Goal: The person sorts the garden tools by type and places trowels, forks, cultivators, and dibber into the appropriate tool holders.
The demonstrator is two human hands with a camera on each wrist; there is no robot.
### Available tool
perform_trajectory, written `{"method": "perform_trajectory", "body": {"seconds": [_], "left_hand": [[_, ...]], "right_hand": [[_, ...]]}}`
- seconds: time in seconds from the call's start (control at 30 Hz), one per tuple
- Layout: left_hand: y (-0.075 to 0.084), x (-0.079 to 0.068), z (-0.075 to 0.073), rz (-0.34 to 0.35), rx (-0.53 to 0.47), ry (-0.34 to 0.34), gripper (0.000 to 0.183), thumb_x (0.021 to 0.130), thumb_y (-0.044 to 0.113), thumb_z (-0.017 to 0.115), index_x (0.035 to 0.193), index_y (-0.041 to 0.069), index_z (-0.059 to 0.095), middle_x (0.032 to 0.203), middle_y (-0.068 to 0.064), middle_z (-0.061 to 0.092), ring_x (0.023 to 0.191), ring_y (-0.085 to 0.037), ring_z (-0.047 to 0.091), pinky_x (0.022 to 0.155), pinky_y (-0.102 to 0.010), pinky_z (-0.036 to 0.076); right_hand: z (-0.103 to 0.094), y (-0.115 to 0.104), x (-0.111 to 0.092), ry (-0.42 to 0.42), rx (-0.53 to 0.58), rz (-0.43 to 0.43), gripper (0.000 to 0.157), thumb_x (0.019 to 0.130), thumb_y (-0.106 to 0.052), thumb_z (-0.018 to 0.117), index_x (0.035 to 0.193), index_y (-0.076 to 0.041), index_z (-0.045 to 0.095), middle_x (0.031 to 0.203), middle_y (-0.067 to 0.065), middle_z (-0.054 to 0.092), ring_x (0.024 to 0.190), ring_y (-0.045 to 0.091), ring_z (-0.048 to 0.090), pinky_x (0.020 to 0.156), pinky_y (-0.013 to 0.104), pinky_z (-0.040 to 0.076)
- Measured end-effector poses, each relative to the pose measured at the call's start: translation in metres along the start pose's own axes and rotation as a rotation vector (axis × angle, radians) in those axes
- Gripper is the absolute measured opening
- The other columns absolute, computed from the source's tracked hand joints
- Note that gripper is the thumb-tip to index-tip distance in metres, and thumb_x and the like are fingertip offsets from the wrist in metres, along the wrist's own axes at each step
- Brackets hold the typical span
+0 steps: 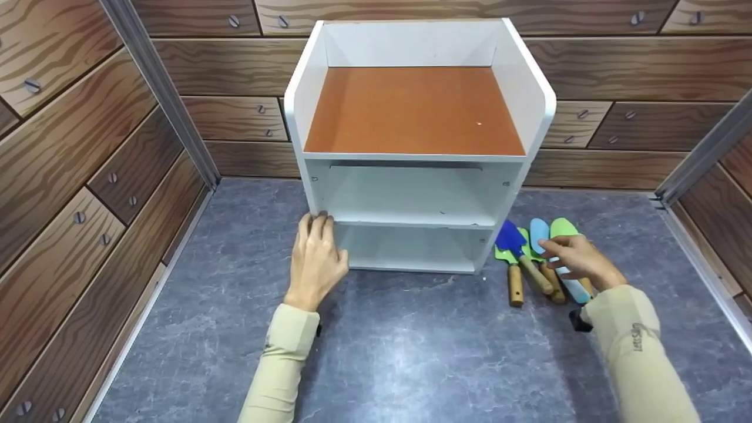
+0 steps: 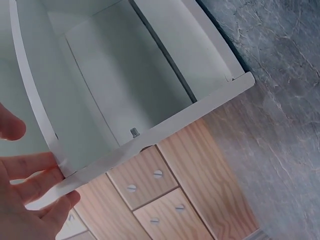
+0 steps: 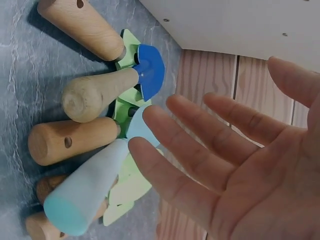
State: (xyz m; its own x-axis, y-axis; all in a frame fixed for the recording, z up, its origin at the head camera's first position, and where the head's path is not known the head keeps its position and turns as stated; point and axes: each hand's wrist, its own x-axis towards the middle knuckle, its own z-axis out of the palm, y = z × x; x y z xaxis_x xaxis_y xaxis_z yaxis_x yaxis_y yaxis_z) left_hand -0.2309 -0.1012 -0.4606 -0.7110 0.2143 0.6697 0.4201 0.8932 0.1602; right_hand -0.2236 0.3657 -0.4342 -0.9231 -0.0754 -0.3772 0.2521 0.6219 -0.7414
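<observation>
At the white cabinet (image 1: 411, 220), my left hand (image 1: 316, 261) touches the front edge of the left side panel, near the middle shelf. In the left wrist view its fingertips (image 2: 35, 162) lie at that edge, some on each side, and the thumb stands apart. My right hand (image 1: 578, 258) hovers over a group of garden hand tools, palm turned to the cabinet and holding nothing. Among them are a blue trowel (image 1: 510, 237) with a wooden handle, a light-blue trowel (image 1: 539, 232) and a green tool (image 1: 563, 228). Several handles lie toward me; the hand partly covers the group.
The cabinet has an orange-brown top surface (image 1: 411, 111) between raised white sides and shelves below. Grey marbled floor (image 1: 411, 352) surrounds it. Wood-patterned walls (image 1: 634, 70) stand behind and on both sides, with metal corner posts (image 1: 161, 88).
</observation>
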Motion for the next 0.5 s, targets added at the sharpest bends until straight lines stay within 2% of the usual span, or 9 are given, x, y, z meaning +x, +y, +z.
{"method": "perform_trajectory", "body": {"seconds": [0.33,0.5], "left_hand": [[0.001,0.001,-0.001,-0.003,0.003,0.006,0.052,0.074,0.009,0.066,0.121,-0.015,0.064,0.121,-0.028,0.063,0.12,-0.049,0.052,0.107,-0.049,0.042],[0.002,0.004,0.0,-0.003,-0.003,0.014,0.052,0.073,0.008,0.066,0.119,-0.016,0.064,0.12,-0.028,0.064,0.119,-0.048,0.053,0.107,-0.049,0.043]], "right_hand": [[-0.002,0.009,0.01,-0.062,0.042,0.018,0.082,0.107,-0.048,0.038,0.152,0.017,0.019,0.15,0.037,0.037,0.135,0.051,0.042,0.108,0.058,0.04],[-0.003,0.011,0.011,-0.061,0.079,0.032,0.082,0.106,-0.05,0.038,0.154,0.015,0.021,0.152,0.035,0.036,0.136,0.049,0.042,0.106,0.057,0.043]]}}
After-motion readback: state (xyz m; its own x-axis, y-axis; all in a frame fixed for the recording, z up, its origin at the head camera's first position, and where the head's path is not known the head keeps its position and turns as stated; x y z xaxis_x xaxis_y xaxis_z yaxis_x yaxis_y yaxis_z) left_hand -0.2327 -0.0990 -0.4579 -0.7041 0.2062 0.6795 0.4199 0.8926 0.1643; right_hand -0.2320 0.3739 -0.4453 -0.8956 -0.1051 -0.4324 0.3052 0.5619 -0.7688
